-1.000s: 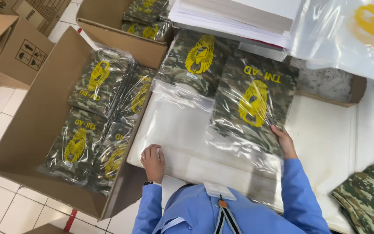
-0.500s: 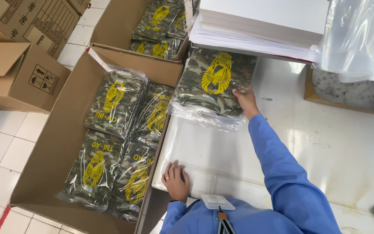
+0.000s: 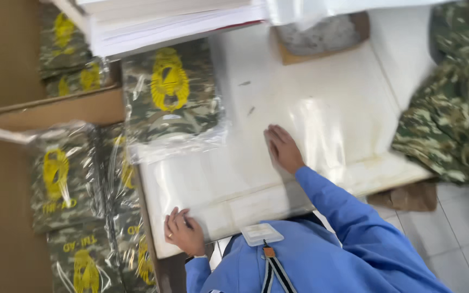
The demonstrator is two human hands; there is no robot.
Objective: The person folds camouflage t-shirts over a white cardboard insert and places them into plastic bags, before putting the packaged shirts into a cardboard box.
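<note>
On the white table (image 3: pixel 354 81), the right hand (image 3: pixel 282 149) has let go of the bagged camouflage garment (image 3: pixel 170 100), now lying at the far left, and rests flat and empty on the clear bags (image 3: pixel 321 130), while the left hand (image 3: pixel 183 233) presses the near edge.

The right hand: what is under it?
The right hand lies flat on a clear plastic sheet spread over the white table. Whether more sheets lie beneath cannot be seen.
</note>
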